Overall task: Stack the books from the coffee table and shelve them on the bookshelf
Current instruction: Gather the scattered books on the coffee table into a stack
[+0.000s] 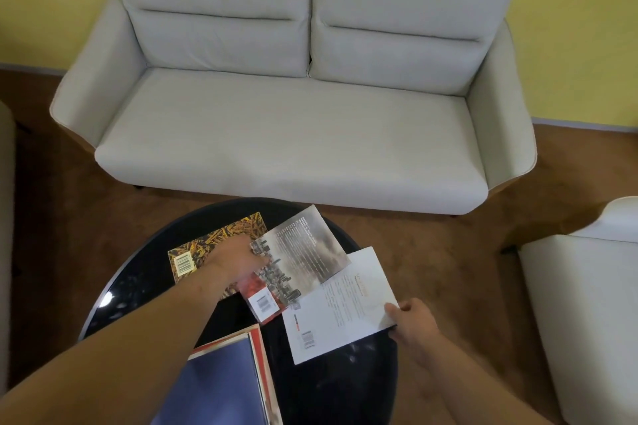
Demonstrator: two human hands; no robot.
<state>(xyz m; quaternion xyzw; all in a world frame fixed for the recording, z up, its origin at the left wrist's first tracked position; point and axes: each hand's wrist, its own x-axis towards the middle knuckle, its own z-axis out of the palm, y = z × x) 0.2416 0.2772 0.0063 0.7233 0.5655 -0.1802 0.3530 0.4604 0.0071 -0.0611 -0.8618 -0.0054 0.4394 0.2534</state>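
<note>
- Yellow-patterned book (221, 238) with a barcode (184, 263), flat on the black worktop (138, 290).
- My left hand (238, 257) reaches the grey book's (303, 248) left edge; I cannot tell its grip.
- The grey book overlaps the white book (341, 314); the print is unreadable.
- My right hand (411, 321) pinches the white book's near corner.

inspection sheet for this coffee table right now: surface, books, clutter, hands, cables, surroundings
surface: round glossy black coffee table, books lying flat on it
job's things: yellow book at back left; grey book in the middle, overlapping the edge of the white book at right; blue book at the near edge; no stack yet; bookshelf not in view
clutter: nothing seen
grippers: left hand reaches over the yellow book, fingers at the grey book's left edge, grip unclear; right hand pinches the white book's right corner
cables: nothing seen
surroundings: light grey sofa behind the table, yellow wall, brown floor, white armchair at right
</note>
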